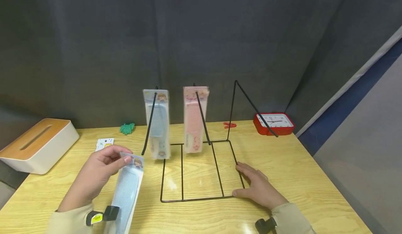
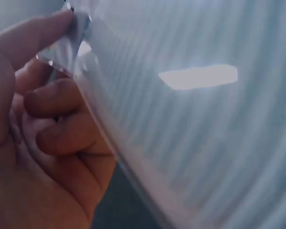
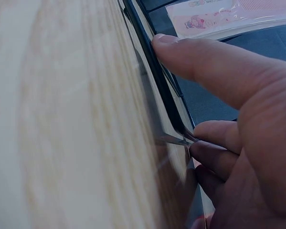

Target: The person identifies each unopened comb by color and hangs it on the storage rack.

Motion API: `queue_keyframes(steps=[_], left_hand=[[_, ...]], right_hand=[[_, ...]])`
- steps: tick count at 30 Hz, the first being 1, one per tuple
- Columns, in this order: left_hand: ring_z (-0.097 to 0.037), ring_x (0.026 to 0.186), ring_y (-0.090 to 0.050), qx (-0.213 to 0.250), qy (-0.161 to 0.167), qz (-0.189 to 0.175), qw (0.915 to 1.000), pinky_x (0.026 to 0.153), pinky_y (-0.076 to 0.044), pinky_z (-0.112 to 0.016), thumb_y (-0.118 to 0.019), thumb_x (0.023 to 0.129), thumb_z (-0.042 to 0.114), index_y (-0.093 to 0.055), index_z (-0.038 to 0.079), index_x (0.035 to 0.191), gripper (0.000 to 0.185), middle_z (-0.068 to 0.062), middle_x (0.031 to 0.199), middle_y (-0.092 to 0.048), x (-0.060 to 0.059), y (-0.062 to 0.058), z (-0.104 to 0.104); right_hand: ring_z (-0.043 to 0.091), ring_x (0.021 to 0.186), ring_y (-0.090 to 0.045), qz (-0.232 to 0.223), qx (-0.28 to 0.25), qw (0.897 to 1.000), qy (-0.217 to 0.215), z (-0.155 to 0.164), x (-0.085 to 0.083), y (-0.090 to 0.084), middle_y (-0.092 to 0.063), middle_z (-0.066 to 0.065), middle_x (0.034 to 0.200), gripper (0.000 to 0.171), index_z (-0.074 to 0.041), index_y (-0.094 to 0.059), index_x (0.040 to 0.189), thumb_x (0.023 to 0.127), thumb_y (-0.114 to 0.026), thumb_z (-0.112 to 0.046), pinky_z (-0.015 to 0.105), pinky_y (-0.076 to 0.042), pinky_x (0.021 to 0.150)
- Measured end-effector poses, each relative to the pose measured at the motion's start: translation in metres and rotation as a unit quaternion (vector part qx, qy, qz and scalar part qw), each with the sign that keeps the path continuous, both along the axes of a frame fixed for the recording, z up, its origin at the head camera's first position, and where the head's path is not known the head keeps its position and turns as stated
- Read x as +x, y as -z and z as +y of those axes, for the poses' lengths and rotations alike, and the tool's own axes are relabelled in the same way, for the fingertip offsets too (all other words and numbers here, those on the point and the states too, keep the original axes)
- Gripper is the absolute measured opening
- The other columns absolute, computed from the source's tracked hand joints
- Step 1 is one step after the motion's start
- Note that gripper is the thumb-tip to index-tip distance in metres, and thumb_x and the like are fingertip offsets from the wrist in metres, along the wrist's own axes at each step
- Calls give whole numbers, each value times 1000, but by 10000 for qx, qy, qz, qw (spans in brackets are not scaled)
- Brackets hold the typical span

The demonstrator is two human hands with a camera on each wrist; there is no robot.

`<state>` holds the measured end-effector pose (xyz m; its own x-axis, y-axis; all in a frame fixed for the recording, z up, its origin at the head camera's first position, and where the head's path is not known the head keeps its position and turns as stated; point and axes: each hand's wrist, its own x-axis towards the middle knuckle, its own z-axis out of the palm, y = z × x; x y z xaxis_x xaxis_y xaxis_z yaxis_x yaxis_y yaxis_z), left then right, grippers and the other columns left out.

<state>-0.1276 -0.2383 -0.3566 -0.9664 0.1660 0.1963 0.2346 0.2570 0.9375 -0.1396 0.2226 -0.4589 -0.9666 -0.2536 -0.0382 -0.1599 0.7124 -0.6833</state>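
My left hand (image 1: 94, 178) pinches the top edge of a packaged light-blue comb (image 1: 125, 188) between thumb and fingers. In the left wrist view the clear wrapper and blurred comb teeth (image 2: 181, 129) fill most of the picture. A black wire display rack (image 1: 204, 199) stands on the table. Another packaged blue comb (image 1: 160, 125) hangs on its left prong, and packaged pink combs (image 1: 194, 129) hang on the middle prong. No package hangs on the right prong (image 1: 255, 108). With extended thumb and fingers, my right hand (image 1: 257, 188) touches the rack's front right corner.
To the left is a white tissue box (image 1: 59, 150) with a wooden lid. Behind my left hand lie a printed card (image 1: 104, 143) and a green bundle (image 1: 127, 128). A red clip (image 1: 230, 125) and a red clock (image 1: 274, 124) are at the table's back right.
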Motion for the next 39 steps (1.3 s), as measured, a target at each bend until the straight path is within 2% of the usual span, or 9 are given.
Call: queue_keyframes(steps=[4, 7, 13, 15, 20, 24, 29, 35, 39], left_hand=[[-13, 83, -64, 448, 813, 1077, 9898, 72, -53, -24, -63, 93, -9, -70, 4, 104, 18, -1, 100, -70, 24, -25, 19], [-13, 82, -63, 752, 1044, 1615, 9785, 69, -52, -24, -62, 89, -17, -70, 2, 102, 24, -1, 99, -70, 38, -40, 35], [-12, 72, -58, 1023, 353, 1993, 9739, 63, -48, -22, -65, 89, -15, -71, 2, 102, 23, -4, 91, -69, 51, -56, 57], [-12, 68, -55, 902, 103, 1965, 9763, 61, -46, -23, -66, 90, -12, -71, 1, 102, 19, -3, 90, -69, 52, -60, 61], [-12, 66, -53, 818, -8, 2060, 9751, 57, -43, -25, -67, 91, -10, -72, 3, 102, 17, -2, 90, -68, 48, -61, 64], [-12, 72, -59, 859, 130, 1971, 9765, 65, -48, -22, -65, 91, -12, -72, 3, 104, 21, -3, 89, -69, 43, -60, 61], [-11, 81, -63, 938, 361, 1525, 9832, 76, -51, -23, -62, 95, -8, -71, 4, 108, 20, -1, 91, -70, 30, -62, 55], [-8, 74, -52, 1664, 883, 1072, 9762, 63, -41, -24, -54, 100, -6, -70, 7, 108, 22, 2, 91, -68, 17, -58, 50], [-8, 76, -55, 1777, 1023, 979, 9738, 66, -45, -24, -53, 100, -7, -70, 7, 107, 22, 1, 93, -69, 17, -57, 49]], right_hand=[[38, 148, -25, 24, 11, 10000, -16, 0, 0, 0, -36, 13, 159, 95, -4, -45, 150, 76, -85, -47, 64, -7, 115], [38, 148, -25, 26, -21, 10000, -28, 0, 0, 0, -36, 14, 159, 95, -3, -45, 150, 76, -86, -47, 64, -7, 115], [39, 148, -25, 31, -25, 10000, -29, 0, 1, 1, -36, 15, 159, 95, -2, -45, 150, 76, -85, -47, 65, -7, 115], [39, 148, -26, 34, -19, 10000, -13, 0, 1, 1, -36, 15, 159, 95, -2, -45, 150, 76, -85, -47, 64, -7, 115], [38, 148, -26, 54, -7, 10000, -14, 0, 0, 2, -37, 13, 159, 95, -3, -45, 150, 76, -85, -48, 64, -7, 115], [38, 148, -25, 41, -55, 10000, -2, 1, 0, 2, -36, 13, 159, 95, -4, -45, 150, 76, -85, -48, 64, -6, 115], [38, 148, -25, 35, -43, 10000, -12, 1, -1, 3, -36, 13, 160, 94, -4, -45, 150, 77, -84, -48, 64, -6, 115], [38, 149, -23, -68, -74, 9999, -12, 1, 0, 2, -35, 13, 160, 94, -5, -44, 150, 77, -85, -47, 63, -4, 115], [39, 149, -22, -106, -43, 9999, -25, 0, 0, 0, -34, 14, 160, 94, -5, -44, 151, 77, -84, -47, 63, -4, 115]])
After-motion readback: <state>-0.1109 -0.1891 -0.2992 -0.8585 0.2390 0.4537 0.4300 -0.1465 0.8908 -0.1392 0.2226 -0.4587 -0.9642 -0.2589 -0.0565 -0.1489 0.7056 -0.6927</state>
